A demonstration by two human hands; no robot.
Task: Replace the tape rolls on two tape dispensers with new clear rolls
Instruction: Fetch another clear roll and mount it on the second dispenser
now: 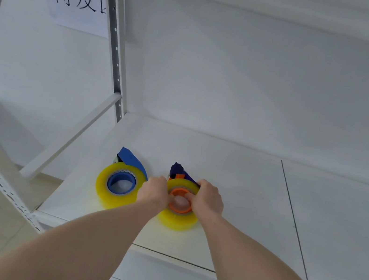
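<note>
Fingers of both my left hand and right hand curl around the yellowish clear tape roll seated on the dark-blue dispenser's orange hub, bracing it flat on the white shelf, seemingly for seating, beside the blue-hubbed dispenser's matching roll.

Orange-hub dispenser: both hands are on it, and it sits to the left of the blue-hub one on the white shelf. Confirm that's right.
Not quite. The head view shows the orange-hub dispenser to the right of the blue-hub dispenser, not the left. The rest holds: the left hand and right hand are both on it, on the white shelf.
</note>
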